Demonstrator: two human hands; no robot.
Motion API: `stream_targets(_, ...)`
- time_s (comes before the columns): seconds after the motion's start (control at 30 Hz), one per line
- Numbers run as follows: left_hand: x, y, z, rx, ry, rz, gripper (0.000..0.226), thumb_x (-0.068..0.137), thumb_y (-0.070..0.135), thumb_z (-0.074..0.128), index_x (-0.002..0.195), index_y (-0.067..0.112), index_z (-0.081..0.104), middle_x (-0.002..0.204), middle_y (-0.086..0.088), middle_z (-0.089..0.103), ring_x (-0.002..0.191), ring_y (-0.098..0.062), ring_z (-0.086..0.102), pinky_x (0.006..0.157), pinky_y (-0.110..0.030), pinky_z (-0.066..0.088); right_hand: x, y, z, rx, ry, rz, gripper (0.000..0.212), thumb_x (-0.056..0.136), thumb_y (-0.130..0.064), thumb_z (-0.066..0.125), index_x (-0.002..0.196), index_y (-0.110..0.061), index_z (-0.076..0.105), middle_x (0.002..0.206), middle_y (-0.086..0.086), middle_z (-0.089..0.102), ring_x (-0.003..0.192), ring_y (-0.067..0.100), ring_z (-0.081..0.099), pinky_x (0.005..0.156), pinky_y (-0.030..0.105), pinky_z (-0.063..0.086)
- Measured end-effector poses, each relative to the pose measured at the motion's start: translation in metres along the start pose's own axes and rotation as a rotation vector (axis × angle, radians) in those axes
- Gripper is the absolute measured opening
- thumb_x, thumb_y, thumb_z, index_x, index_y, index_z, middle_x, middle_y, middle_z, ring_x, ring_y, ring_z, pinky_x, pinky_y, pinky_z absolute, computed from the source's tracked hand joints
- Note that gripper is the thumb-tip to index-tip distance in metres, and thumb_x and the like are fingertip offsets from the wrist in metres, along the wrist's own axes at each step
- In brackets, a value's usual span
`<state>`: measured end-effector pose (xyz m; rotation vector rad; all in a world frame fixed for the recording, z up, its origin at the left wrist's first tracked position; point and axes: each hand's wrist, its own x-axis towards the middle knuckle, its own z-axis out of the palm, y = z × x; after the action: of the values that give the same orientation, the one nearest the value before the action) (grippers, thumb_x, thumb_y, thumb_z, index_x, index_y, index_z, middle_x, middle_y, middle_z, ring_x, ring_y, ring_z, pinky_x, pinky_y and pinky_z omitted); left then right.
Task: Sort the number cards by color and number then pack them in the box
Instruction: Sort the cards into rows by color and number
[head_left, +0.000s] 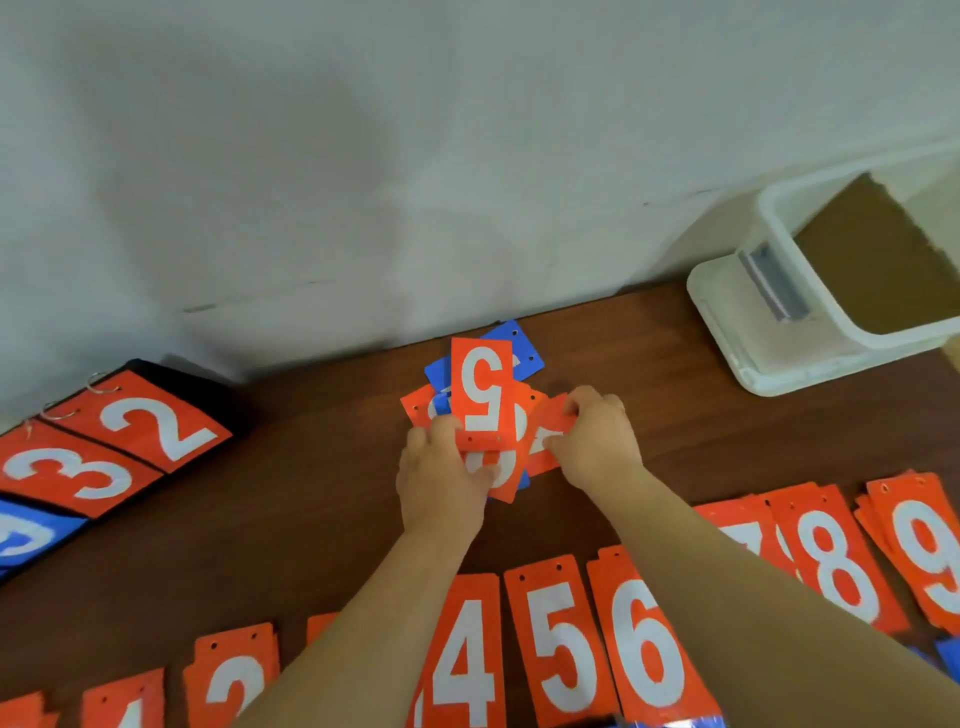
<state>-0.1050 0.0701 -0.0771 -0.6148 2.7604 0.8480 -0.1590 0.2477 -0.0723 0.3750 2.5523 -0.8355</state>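
Note:
A loose pile of red and blue number cards (519, 351) lies near the wall at the table's middle. My left hand (441, 478) holds a red 5 card (483, 395) upright and upside down over the pile. My right hand (597, 441) pinches another red card (545, 441) at the pile's right side. Along the near edge lie sorted red stacks: the 2 (234, 680), the 4 (467, 660), the 5 (561, 644), the 6 (644, 644), the 8 (836, 566) and the 9 (924, 551). The white box (779, 208) stands at the far right.
A black scoreboard flip stand (104, 447) showing red 2, red 3 and a blue digit sits at the left. The white box's lid (727, 322) lies under or beside it. A pale wall (363, 156) rises right behind the table. A blue card (948, 657) peeks in at the right edge.

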Motion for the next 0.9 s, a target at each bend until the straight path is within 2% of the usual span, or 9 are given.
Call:
stream_targets(0.13, -0.009, -0.007, -0.006, -0.217, 0.000, 0.007, 0.029, 0.092, 0.036, 0.074, 0.114, 0.029, 0.056, 0.118, 0.007, 0.062, 0.110, -0.016, 0.064, 0.088, -0.036, 0.059, -0.016, 0.013, -0.003, 0.061, 0.050, 0.043, 0.028, 0.090, -0.014, 0.069, 0.113, -0.021, 0.056, 0.104, 0.001, 0.059, 0.089, 0.022, 0.056, 0.072, 0.030, 0.046)
stream_targets(0.2, -0.017, -0.012, -0.015, -0.305, 0.017, -0.025, 0.025, 0.093, 0.035, 0.073, 0.109, 0.031, 0.054, 0.110, 0.009, 0.066, 0.104, -0.014, 0.066, 0.081, -0.034, 0.060, -0.029, 0.023, -0.008, 0.117, 0.138, 0.075, 0.028, 0.090, -0.010, 0.064, 0.115, -0.023, 0.056, 0.106, 0.002, 0.065, 0.085, 0.021, 0.059, 0.066, 0.028, 0.045)
stream_targets(0.3, -0.032, -0.023, -0.031, -0.357, 0.037, -0.137, 0.026, 0.095, 0.032, 0.071, 0.113, 0.031, 0.053, 0.107, 0.008, 0.067, 0.101, -0.016, 0.068, 0.069, -0.026, 0.056, -0.051, 0.035, -0.018, 0.199, 0.250, 0.136, 0.031, 0.092, -0.009, 0.062, 0.120, -0.023, 0.057, 0.109, 0.003, 0.067, 0.083, 0.019, 0.063, 0.061, 0.029, 0.046)
stream_targets(0.43, -0.054, -0.039, -0.052, -0.251, 0.038, -0.265, 0.033, 0.101, 0.025, 0.060, 0.132, 0.025, 0.048, 0.121, -0.002, 0.067, 0.110, -0.023, 0.068, 0.073, -0.029, 0.057, -0.084, 0.038, -0.032, 0.278, 0.335, 0.163, 0.036, 0.095, -0.011, 0.062, 0.128, -0.024, 0.056, 0.110, -0.004, 0.058, 0.088, 0.017, 0.065, 0.072, 0.040, 0.061)
stream_targets(0.57, -0.073, -0.056, -0.070, -0.142, 0.063, -0.373, 0.034, 0.104, 0.016, 0.052, 0.136, 0.020, 0.043, 0.100, -0.005, 0.064, 0.085, -0.019, 0.066, 0.059, -0.030, 0.055, -0.112, 0.035, -0.038, 0.318, 0.380, 0.130, 0.035, 0.095, -0.014, 0.064, 0.127, -0.026, 0.056, 0.117, -0.002, 0.062, 0.095, 0.018, 0.066, 0.079, 0.043, 0.062)
stream_targets(0.63, -0.080, -0.061, -0.082, -0.102, 0.092, -0.408, 0.036, 0.103, 0.016, 0.052, 0.138, 0.020, 0.042, 0.100, -0.007, 0.064, 0.080, -0.019, 0.064, 0.054, -0.030, 0.052, -0.124, 0.032, -0.043, 0.342, 0.423, 0.114, 0.033, 0.095, -0.013, 0.064, 0.125, -0.025, 0.057, 0.118, 0.000, 0.064, 0.096, 0.018, 0.065, 0.082, 0.045, 0.061)
stream_targets(0.7, -0.086, -0.066, -0.095, -0.087, 0.111, -0.426, 0.040, 0.102, 0.014, 0.053, 0.140, 0.019, 0.041, 0.106, -0.011, 0.066, 0.086, -0.023, 0.064, 0.056, -0.031, 0.047, -0.136, 0.030, -0.048, 0.381, 0.461, 0.108, 0.032, 0.096, -0.012, 0.063, 0.125, -0.024, 0.058, 0.117, 0.000, 0.064, 0.099, 0.019, 0.064, 0.085, 0.047, 0.060)
stream_targets(0.8, -0.097, -0.072, -0.118, -0.124, 0.171, -0.440, 0.038, 0.102, 0.012, 0.054, 0.138, 0.019, 0.043, 0.107, -0.011, 0.065, 0.089, -0.025, 0.063, 0.060, -0.034, 0.048, -0.154, 0.028, -0.051, 0.426, 0.509, 0.045, 0.028, 0.095, -0.013, 0.062, 0.119, -0.027, 0.057, 0.111, -0.001, 0.065, 0.097, 0.021, 0.065, 0.084, 0.050, 0.060)
stream_targets(0.9, -0.114, -0.085, -0.139, -0.233, 0.270, -0.388, 0.024, 0.104, 0.012, 0.049, 0.127, 0.018, 0.052, 0.109, -0.008, 0.065, 0.097, -0.025, 0.063, 0.063, -0.029, 0.047, -0.172, 0.021, -0.049, 0.486, 0.525, -0.020, 0.027, 0.095, -0.014, 0.062, 0.119, -0.026, 0.058, 0.109, -0.002, 0.064, 0.092, 0.019, 0.064, 0.077, 0.040, 0.057)
